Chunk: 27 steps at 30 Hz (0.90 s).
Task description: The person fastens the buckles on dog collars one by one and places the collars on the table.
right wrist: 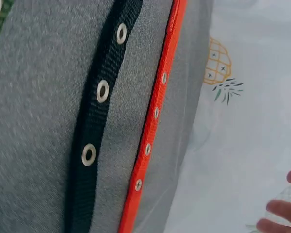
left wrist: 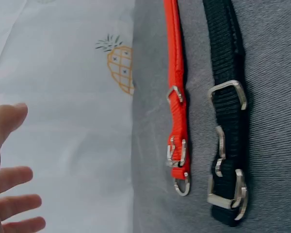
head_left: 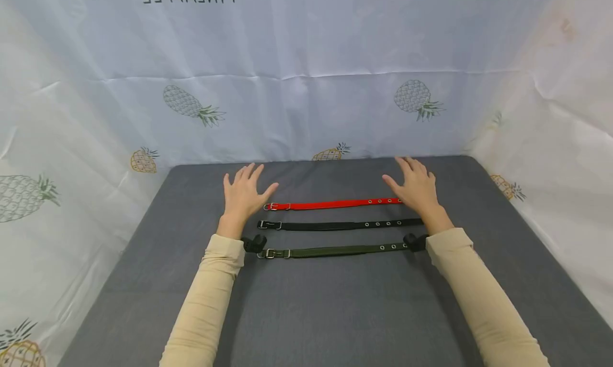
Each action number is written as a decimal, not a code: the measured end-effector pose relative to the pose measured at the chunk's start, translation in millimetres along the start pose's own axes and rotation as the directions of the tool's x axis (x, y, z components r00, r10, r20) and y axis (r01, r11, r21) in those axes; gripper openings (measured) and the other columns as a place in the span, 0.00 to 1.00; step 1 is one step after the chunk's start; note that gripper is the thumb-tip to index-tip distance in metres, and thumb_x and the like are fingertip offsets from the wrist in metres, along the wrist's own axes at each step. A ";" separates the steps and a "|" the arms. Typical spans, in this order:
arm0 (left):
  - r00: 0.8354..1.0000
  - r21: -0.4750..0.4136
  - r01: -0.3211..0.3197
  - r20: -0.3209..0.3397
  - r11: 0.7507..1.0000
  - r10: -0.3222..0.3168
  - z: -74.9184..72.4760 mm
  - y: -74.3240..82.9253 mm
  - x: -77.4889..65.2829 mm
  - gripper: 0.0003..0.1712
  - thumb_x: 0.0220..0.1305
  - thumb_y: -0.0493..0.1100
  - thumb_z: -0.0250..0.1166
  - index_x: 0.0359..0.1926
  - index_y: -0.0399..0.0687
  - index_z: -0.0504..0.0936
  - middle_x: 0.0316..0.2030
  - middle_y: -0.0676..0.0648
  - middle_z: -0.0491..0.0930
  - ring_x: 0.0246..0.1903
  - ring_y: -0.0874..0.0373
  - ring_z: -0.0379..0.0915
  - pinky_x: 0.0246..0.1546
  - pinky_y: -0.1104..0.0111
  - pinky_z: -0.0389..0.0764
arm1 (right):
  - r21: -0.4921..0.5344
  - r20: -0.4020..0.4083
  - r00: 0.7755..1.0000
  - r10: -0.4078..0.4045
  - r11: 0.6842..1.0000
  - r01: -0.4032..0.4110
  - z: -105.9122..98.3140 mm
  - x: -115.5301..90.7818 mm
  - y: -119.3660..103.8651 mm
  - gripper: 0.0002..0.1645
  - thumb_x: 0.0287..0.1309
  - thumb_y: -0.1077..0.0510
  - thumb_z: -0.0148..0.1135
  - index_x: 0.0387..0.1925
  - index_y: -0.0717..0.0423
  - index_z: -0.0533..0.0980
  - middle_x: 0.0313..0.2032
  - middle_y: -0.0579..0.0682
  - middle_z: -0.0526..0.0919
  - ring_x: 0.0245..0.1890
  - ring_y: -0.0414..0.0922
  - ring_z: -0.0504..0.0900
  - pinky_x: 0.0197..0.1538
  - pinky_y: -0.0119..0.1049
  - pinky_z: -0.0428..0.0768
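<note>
Three collars with metal buckles and eyelets lie straight across the grey table, one behind another: a red collar (head_left: 325,205) at the back, a black collar (head_left: 330,226) in the middle and a green collar (head_left: 330,251) nearest. My left hand (head_left: 241,194), fingers spread, is raised by the buckle end of the red collar. Over its eyelet end hovers my right hand (head_left: 415,186), fingers also spread, hiding the tip. Neither hand holds anything. Buckles of the red collar (left wrist: 177,116) and black collar (left wrist: 228,111) show in the left wrist view; the right wrist view shows their eyelets.
The grey table (head_left: 297,308) ends at a white pineapple-print cloth (head_left: 306,117) hanging behind and at both sides. A dark wrist mount (head_left: 255,243) on the left arm overlaps the green collar's buckle end in the head view; another (head_left: 415,242) covers its far end.
</note>
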<state>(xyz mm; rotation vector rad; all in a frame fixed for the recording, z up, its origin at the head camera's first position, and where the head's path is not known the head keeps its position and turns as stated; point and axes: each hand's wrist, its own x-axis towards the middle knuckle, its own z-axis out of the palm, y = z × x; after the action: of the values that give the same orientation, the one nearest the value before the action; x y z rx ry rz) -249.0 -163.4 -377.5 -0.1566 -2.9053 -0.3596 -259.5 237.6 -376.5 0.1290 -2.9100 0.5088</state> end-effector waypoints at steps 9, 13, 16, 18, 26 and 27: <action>0.992 -0.201 -0.105 -0.085 0.974 0.089 10.1 -7.0 -14.4 0.28 0.67 0.56 0.60 0.62 0.47 0.75 0.62 0.40 0.74 0.63 0.42 0.69 0.65 0.45 0.67 | 0.290 -0.071 0.996 -0.063 0.954 0.081 3.5 -16.0 17.9 0.32 0.66 0.54 0.57 0.66 0.66 0.64 0.62 0.71 0.70 0.63 0.66 0.67 0.62 0.64 0.67; 0.992 -0.318 -0.124 -0.029 0.940 0.121 14.3 -14.4 -19.9 0.24 0.67 0.50 0.61 0.60 0.45 0.77 0.60 0.39 0.76 0.62 0.41 0.70 0.62 0.46 0.71 | 0.356 -0.099 0.993 -0.065 0.930 0.096 5.2 -25.1 28.0 0.27 0.66 0.55 0.59 0.61 0.67 0.70 0.56 0.70 0.77 0.56 0.64 0.74 0.55 0.61 0.75; 0.988 -0.400 -0.135 0.009 0.907 0.151 17.0 -18.1 -24.4 0.22 0.66 0.46 0.63 0.58 0.42 0.78 0.58 0.38 0.77 0.61 0.41 0.71 0.61 0.46 0.72 | 0.370 -0.095 0.994 -0.057 0.925 0.089 5.5 -33.9 35.5 0.24 0.66 0.54 0.58 0.57 0.67 0.73 0.52 0.69 0.80 0.51 0.60 0.78 0.52 0.55 0.78; 0.985 -0.451 -0.147 0.019 0.881 0.174 19.1 -19.8 -27.5 0.21 0.65 0.44 0.64 0.57 0.40 0.79 0.56 0.37 0.79 0.59 0.41 0.73 0.61 0.47 0.73 | 0.374 -0.076 0.996 -0.051 0.924 0.075 5.3 -40.0 41.1 0.24 0.66 0.52 0.58 0.55 0.66 0.75 0.51 0.67 0.81 0.45 0.44 0.82 0.50 0.43 0.82; 0.978 -0.526 -0.161 0.028 0.835 0.207 30.8 -28.8 -34.2 0.17 0.64 0.42 0.65 0.52 0.40 0.82 0.50 0.40 0.83 0.53 0.44 0.78 0.57 0.48 0.77 | 0.393 0.067 0.997 -0.025 0.920 -0.003 7.5 -57.9 58.6 0.24 0.65 0.51 0.60 0.55 0.64 0.76 0.52 0.67 0.81 0.36 0.14 0.71 0.43 0.37 0.81; 0.978 -0.529 -0.161 0.028 0.833 0.207 32.4 -30.1 -33.8 0.17 0.63 0.41 0.65 0.51 0.40 0.82 0.49 0.39 0.83 0.52 0.44 0.78 0.57 0.49 0.77 | 0.393 0.071 0.997 -0.025 0.920 -0.005 9.2 -57.9 61.3 0.24 0.65 0.52 0.60 0.55 0.64 0.76 0.52 0.67 0.81 0.36 0.14 0.70 0.43 0.38 0.81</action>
<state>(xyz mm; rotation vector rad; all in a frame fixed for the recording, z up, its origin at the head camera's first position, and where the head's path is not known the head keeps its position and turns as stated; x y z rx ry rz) -226.3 -186.9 -422.6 -0.5442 -2.7566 -1.1313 -211.5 294.9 -416.4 0.2215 -2.8337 1.1055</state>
